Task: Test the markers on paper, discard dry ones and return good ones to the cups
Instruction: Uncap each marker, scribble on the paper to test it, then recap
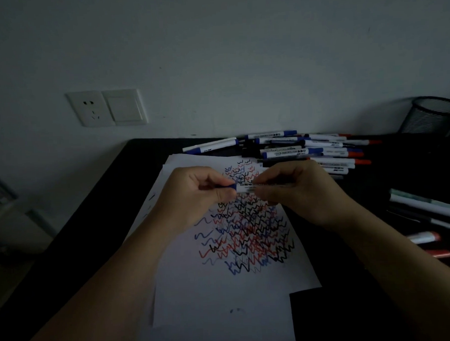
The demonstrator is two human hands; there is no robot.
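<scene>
Both hands meet above the white sheet of paper [224, 294] covered in red, blue and black zigzag scribbles, which lies on the black desk [97, 227]. The left hand [194, 195] pinches the blue cap [231, 187] of a white-barrelled whiteboard marker [248, 188], thumb and curled fingers closed on it. The right hand [297, 190] grips the marker's barrel, fingers wrapped round it, so the marker lies level between the two hands, just over the upper part of the scribbles. Whether the cap is seated or partly pulled off cannot be told.

Beyond the paper, against the grey wall [239, 53], lies a loose pile of white markers with blue, red and black caps [303, 151]. To the right of the paper, near the desk's edge, lies a second group of markers [427, 213], some with red caps. Behind them, in the far right corner from the paper, stands a black wire-mesh cup [433, 117]. On the wall left of the paper sits a white socket and switch plate [107, 108]
</scene>
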